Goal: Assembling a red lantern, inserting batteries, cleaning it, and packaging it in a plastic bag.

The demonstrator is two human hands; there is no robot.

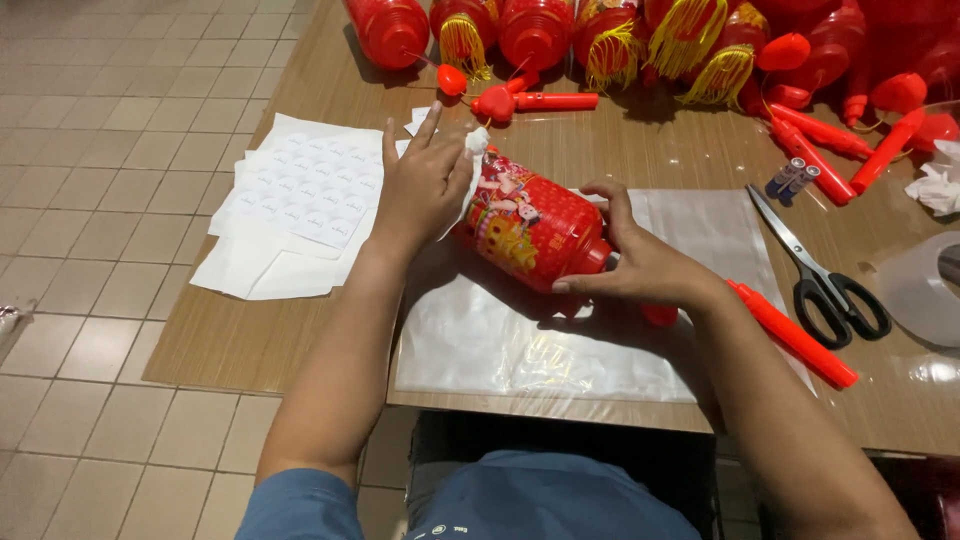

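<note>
Scissors (pixel 822 270) right of lantern (pixel 530 225)

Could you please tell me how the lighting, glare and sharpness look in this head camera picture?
Head view: bright sheen on the clear plastic sheet and on the table at the right edge; soft shadow under the red lantern and both hands, left hand and right hand; the centre is sharp, and the lanterns at the top look slightly softer.

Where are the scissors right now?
The scissors lie on the table at the right of the head view, between a red stick and two small batteries.
</note>
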